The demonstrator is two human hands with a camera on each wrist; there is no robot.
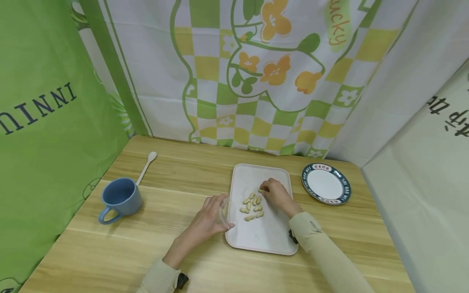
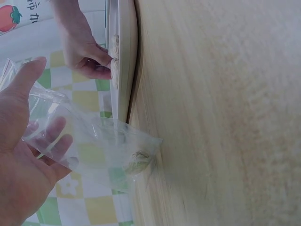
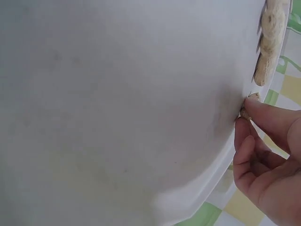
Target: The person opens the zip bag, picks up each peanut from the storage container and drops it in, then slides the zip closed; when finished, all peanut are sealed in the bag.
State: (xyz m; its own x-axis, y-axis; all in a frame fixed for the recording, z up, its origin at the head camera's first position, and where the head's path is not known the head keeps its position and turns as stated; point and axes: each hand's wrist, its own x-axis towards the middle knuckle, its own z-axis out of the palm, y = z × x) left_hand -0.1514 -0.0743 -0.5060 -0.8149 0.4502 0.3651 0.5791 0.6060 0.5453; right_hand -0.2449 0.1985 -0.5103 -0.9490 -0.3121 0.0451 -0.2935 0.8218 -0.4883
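My left hand (image 1: 207, 217) holds a clear plastic bag (image 2: 101, 136) at its mouth, beside the left edge of the white tray (image 1: 256, 238). At the bag's bottom corner sits a peanut (image 2: 138, 162) in its shell. Over the tray, my right hand (image 1: 277, 194) pinches a peanut (image 3: 245, 113) between thumb and fingertips, close to the tray's surface. Several unshelled peanuts (image 1: 249, 206) lie loosely grouped on the tray between the two hands. Part of the pinched peanut is hidden by the fingers.
To the left stands a blue mug (image 1: 126, 199), with a white spoon (image 1: 146, 167) lying behind it. A white plate (image 1: 325, 185) with a dark patterned rim is right of the tray. Printed curtains (image 1: 220, 101) hang along the back of the wooden table (image 1: 176, 162).
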